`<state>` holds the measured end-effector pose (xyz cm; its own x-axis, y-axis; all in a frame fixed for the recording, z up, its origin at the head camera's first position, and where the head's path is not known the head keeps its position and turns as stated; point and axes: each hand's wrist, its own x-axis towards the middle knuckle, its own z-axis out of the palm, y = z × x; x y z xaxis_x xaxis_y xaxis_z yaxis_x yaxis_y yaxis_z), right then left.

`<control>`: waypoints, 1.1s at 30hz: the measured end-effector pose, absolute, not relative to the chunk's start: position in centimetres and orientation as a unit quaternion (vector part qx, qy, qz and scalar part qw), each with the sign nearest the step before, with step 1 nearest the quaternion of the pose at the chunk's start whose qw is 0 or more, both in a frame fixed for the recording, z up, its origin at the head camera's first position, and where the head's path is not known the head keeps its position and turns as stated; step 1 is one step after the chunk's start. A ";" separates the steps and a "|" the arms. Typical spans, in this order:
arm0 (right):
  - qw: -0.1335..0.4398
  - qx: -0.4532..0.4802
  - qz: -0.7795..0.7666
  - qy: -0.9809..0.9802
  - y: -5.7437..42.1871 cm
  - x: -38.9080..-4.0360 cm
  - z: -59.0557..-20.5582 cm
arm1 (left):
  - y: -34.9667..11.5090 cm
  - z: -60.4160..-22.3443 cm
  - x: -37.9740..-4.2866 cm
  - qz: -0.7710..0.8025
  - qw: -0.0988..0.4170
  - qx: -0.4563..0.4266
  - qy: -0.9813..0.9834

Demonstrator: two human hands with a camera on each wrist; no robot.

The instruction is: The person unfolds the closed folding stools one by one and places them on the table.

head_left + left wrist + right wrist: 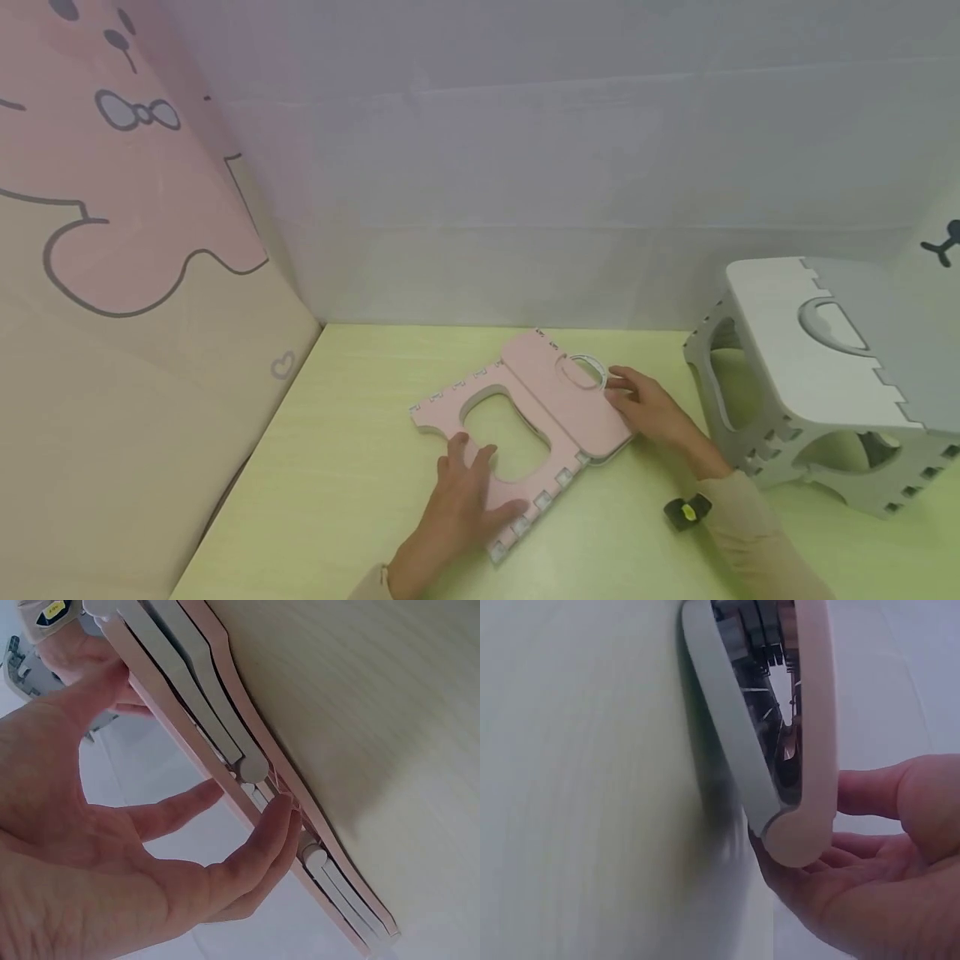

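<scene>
A folded pink folding stool (540, 379) lies flat and slanted, its seat half and handle at the far right. My left hand (461, 508) grips its leg panel, thumb near the front edge and fingers at the cut-out. In the left wrist view, fingers curl over the stool's edge (176, 727), into the layered side. My right hand (652, 408) holds the seat's right edge. The right wrist view shows its thumb on the pink face (817, 712) and the other fingers under the rounded hinge. There the pink and pale halves stand slightly apart.
An unfolded white and grey folding stool (780, 333) stands at the right, close to my right forearm. The pale yellow tabletop (337, 467) extends left of the pink stool. A plain backdrop (480, 275) rises behind, and a printed curtain (150, 333) stands at the left.
</scene>
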<state>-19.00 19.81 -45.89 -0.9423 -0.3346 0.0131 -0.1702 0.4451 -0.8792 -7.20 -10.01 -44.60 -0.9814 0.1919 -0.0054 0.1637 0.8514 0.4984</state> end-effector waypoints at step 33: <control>0.131 -0.038 -0.522 0.842 20.9 -17.1 -45.9 | -10.7 -45.7 -8.3 0.189 -0.051 0.181 0.964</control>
